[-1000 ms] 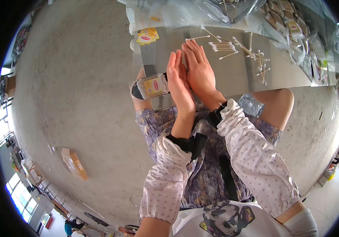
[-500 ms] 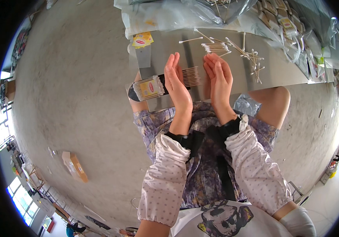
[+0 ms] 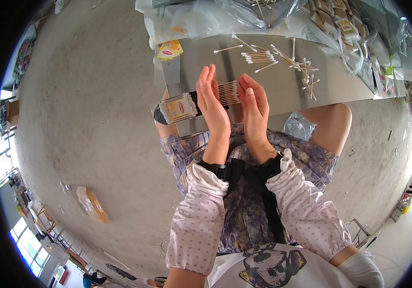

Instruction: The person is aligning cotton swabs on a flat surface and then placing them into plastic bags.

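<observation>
A row of cotton swabs [image 3: 228,92] lies side by side on the metal tabletop, between my two upright palms. My left hand [image 3: 214,111] stands on edge at the row's left, fingers stretched out, and hides the swabs' left ends. Facing it, my right hand [image 3: 255,114] has its extended fingers against or very near the right end; contact is hard to make out. Left of my left hand, a flat pack of swabs with a yellow card [image 3: 178,108] rests on a dark rounded strip [image 3: 159,115].
Loose swabs [image 3: 307,72] are scattered on the metal tabletop [image 3: 342,79], beside a small swab row [image 3: 258,57]. Yellow cards [image 3: 170,49] lie at the far left. Plastic bags [image 3: 278,14] and many packed swabs [image 3: 328,19] fill the far side. A crumpled clear bag [image 3: 299,126] sits by my right thigh.
My right hand has moved left, closing the gap to the swab row and to my left hand. My left hand has barely moved.
</observation>
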`<state>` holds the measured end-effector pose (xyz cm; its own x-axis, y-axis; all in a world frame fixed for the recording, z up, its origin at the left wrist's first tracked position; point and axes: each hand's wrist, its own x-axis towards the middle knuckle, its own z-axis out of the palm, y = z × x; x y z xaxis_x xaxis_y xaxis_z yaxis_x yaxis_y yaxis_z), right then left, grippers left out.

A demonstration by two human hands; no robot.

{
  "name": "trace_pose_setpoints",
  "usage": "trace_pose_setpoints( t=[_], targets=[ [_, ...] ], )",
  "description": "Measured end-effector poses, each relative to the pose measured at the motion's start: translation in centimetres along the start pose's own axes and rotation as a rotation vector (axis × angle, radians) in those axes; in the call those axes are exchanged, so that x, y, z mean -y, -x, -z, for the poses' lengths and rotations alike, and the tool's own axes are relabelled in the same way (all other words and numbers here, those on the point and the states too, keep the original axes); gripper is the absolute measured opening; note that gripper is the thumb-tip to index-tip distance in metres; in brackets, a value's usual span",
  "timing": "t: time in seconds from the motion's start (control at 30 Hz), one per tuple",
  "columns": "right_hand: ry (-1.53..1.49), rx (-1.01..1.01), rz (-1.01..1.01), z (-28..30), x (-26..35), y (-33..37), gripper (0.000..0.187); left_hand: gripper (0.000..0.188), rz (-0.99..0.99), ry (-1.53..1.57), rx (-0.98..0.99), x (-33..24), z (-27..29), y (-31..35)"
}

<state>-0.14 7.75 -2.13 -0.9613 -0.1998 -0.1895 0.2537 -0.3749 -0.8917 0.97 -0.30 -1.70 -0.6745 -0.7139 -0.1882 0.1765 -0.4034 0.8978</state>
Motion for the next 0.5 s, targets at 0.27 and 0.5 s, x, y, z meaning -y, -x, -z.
trace_pose_setpoints(
  t=[0.27,0.5],
  targets=[
    [0.94,0.103,0.533,-2.2,0.5,-3.8,0.039,0.058,0.025,0.078,-0.021,0.0,0.4,-0.1],
    [1.492,0.291,0.694,-2.3,-2.2,-6.3,0.054,0.056,0.056,0.143,-0.036,-0.7,0.2,-0.1]
  ],
)
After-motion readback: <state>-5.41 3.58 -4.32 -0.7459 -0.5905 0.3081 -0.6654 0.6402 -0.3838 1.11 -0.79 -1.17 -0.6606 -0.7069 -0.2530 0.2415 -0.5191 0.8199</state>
